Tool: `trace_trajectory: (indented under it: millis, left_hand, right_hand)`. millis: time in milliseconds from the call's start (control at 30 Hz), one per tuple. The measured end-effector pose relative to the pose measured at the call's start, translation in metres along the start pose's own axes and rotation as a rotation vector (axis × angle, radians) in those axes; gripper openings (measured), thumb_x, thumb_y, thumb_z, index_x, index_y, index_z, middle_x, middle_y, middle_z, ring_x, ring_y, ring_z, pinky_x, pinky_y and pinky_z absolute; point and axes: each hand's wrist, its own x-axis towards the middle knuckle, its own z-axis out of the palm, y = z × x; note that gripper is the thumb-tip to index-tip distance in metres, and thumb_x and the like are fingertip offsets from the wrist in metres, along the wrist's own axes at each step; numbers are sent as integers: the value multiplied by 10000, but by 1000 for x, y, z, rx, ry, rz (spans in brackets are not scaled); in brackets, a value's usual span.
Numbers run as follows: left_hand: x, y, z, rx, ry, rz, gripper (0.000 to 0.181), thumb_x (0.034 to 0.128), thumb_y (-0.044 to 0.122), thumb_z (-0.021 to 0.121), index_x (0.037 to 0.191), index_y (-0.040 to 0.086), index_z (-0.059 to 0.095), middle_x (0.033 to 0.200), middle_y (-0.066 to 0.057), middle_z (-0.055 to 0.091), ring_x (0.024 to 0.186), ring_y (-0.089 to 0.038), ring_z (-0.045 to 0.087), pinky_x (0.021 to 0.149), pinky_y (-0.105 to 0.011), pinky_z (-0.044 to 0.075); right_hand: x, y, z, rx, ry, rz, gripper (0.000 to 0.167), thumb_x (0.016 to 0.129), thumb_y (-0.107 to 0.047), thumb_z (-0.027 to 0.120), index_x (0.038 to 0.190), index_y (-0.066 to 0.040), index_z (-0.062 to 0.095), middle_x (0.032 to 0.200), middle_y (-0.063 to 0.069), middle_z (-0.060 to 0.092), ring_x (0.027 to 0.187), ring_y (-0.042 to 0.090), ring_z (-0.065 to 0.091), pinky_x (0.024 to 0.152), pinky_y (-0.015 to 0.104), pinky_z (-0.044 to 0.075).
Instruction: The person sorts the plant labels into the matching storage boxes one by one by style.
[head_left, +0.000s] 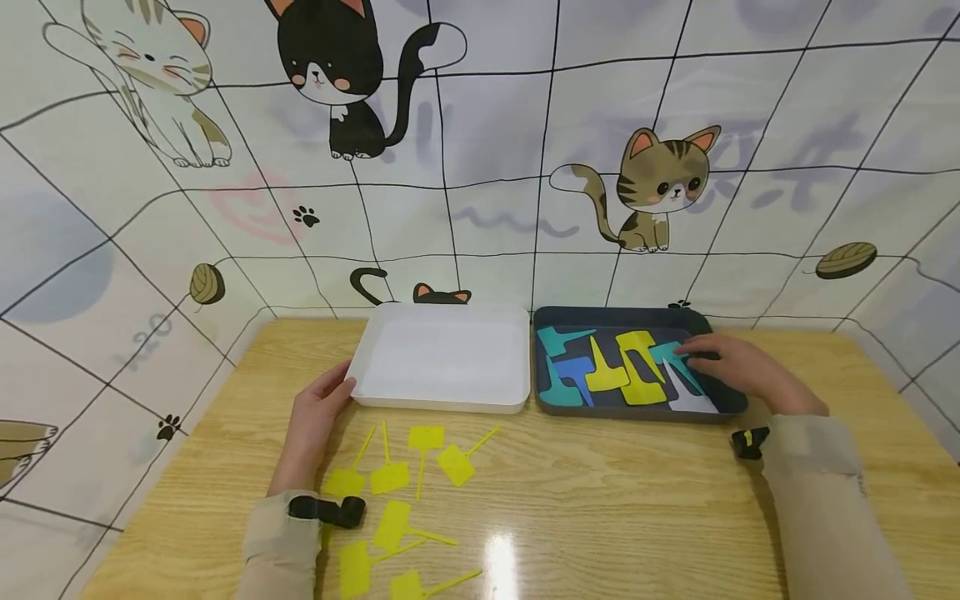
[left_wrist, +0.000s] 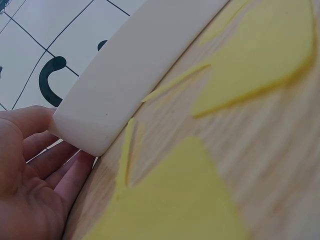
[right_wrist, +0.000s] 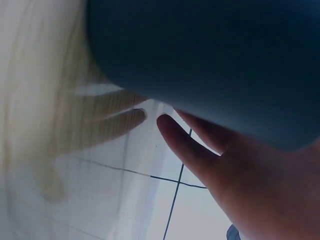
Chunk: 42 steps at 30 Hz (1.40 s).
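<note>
At the left edge of a white tray (head_left: pixel 442 354), my left hand (head_left: pixel 311 421) has its thumb against the near corner. The left wrist view shows this hand (left_wrist: pixel 40 185) gripping the tray's corner (left_wrist: pixel 95 110), thumb above and other fingers beneath. My right hand (head_left: pixel 742 367) reaches over the right side of a dark tray (head_left: pixel 637 412), fingers extended at a teal piece (head_left: pixel 663 352); contact is unclear. In the right wrist view, the dark tray (right_wrist: pixel 200 65) hides part of that hand (right_wrist: pixel 260 175). Yellow (head_left: pixel 606 377), blue (head_left: pixel 574 369) and white (head_left: pixel 686 402) pieces lie in the dark tray.
Several yellow tag-shaped pieces (head_left: pixel 390 477) lie on the wooden table (head_left: pixel 615 517) in front of the white tray, close to my left forearm. The two trays stand side by side, before a wall covering (head_left: pixel 487 225) printed with cats and grid lines.
</note>
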Motion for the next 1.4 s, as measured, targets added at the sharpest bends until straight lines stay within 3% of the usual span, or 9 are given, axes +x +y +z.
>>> trace_trajectory:
  millis: [367,567,733,900,1100,1400]
  left_hand:
    - [1,2,-1,25,-3,-32,506,840,468,547,1298,262,482,1308,40,465,1200,-100,386,991,-325,325]
    - [-1,-2,0,10,-8,-58,507,832,458,564,1291,257,488,1298,43,470,1193,-92,390,988,-308,329]
    - [-1,-1,0,24,-17,-35,514,836,474,550,1299,261,478,1305,34,465,1201,-113,382,995,-338,317]
    - [-2,2,-2,41,-22,-35,523,846,482,530,1316,265,455,1327,25,444,1222,-133,361,1004,-359,304]
    - [-1,5,-2,28,-35,-38,535,840,481,539,1317,254,456,1324,24,447,1226,-128,351,1012,-353,288]
    - [-2,4,-3,39,-45,-28,562,839,494,529,1328,230,447,1342,-2,432,1249,-157,328,1020,-373,269]
  right_hand:
    - [-2,-7,-14,-29,1,-17,330,931,-202,470,1198,-25,550,1246,258,454,1153,467,344,896,603,286]
    - [-14,-5,-18,5,11,59,371,942,-236,443,1259,-51,492,1314,281,364,1191,481,279,903,630,243]
    - [-25,-10,-25,46,18,133,486,953,-361,378,1339,-66,390,1337,306,311,1174,486,305,887,632,265]
    - [-34,-14,-27,71,66,125,588,946,-402,373,1373,-5,301,1295,311,369,1127,466,387,860,603,312]
    - [-58,-14,-22,93,131,163,578,955,-372,364,1360,33,297,1304,296,367,1129,456,383,841,582,335]
    - [-83,-9,2,226,124,239,618,944,-398,379,1354,58,296,1275,299,400,939,348,570,688,405,506]
